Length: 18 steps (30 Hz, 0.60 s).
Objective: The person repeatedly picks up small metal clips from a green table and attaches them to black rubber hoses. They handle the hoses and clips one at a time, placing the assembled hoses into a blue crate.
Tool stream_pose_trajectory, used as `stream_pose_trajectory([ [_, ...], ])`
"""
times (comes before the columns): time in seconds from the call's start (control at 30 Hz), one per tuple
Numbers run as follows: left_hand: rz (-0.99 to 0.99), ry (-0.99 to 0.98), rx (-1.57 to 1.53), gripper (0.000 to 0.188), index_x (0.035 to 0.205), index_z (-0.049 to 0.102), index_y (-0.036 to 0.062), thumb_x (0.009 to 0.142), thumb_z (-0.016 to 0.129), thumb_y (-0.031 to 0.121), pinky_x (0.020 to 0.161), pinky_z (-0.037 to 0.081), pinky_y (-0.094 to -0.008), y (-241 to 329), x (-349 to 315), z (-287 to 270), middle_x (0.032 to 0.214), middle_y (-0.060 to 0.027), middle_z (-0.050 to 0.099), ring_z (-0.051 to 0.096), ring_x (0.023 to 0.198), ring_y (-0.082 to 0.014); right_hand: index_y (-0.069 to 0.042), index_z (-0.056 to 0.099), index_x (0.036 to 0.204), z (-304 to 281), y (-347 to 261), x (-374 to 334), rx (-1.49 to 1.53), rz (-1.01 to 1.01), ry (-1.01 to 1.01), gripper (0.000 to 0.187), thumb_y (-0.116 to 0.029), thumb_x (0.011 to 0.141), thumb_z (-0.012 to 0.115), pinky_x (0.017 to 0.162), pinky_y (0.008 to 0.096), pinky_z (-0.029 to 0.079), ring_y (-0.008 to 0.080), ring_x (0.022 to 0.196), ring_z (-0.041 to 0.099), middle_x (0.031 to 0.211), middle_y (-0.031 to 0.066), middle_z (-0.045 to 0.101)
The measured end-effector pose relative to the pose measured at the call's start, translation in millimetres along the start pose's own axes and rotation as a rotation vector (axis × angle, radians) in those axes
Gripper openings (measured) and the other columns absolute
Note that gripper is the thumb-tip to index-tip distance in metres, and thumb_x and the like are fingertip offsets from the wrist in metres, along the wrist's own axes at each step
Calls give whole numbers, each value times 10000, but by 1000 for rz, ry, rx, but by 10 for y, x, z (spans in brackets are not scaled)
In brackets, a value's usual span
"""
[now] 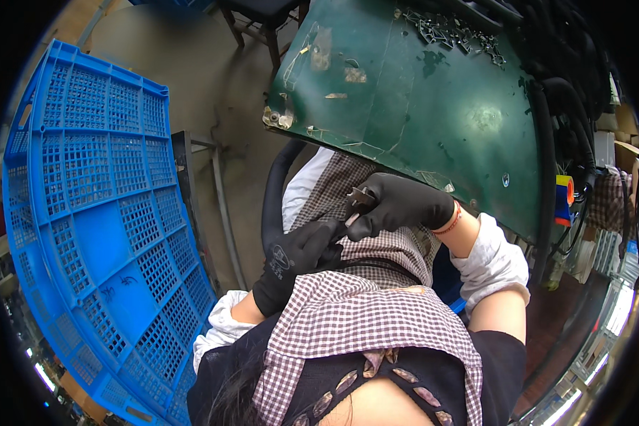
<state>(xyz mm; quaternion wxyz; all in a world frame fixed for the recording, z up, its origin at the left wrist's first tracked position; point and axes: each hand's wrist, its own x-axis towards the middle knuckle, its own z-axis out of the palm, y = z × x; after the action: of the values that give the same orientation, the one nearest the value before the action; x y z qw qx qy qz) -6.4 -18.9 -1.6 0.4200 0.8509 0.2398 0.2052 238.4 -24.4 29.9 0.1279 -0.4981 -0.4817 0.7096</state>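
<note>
Both my hands wear black gloves and meet in front of my lap. My right hand (397, 206) is closed with its thumb and fingers pinched round a small metal clip (362, 194), whose prongs stick out. My left hand (298, 255) lies just below and left of it, fingers curled and nearly touching the right. A thick black hose (272, 195) bends down from the table edge to my left hand, which is closed on it; its end is hidden among the fingers. A small pale pinkish spot shows between the hands, too small to name.
A green table (433, 106) stands ahead, with loose metal clips (461, 35) at its far side. Black hoses (571, 106) are heaped at its right, near an orange and blue roll (564, 199). Tall blue plastic crates (99, 220) stand on the left. A dark stool (263, 14) is behind.
</note>
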Motion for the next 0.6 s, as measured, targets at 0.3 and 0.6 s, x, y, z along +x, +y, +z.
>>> stream_pose_trajectory([
  [0.3,157,7,107,459,1150,594,-12,738,713,149,653,558,-351,-82,-78,14,989,-164,671,687,804,-295,-33,663,762,51,-11,45,167,107,-177,210,-191,767,801,420,220,331,35,463,437,583,-42,554],
  [0.6,191,18,60,453,1123,589,-5,728,725,169,643,558,-357,-115,-81,48,979,-154,668,683,804,-293,-43,637,714,153,61,20,271,9,-174,212,-183,788,778,465,223,365,36,508,461,577,-41,549],
])
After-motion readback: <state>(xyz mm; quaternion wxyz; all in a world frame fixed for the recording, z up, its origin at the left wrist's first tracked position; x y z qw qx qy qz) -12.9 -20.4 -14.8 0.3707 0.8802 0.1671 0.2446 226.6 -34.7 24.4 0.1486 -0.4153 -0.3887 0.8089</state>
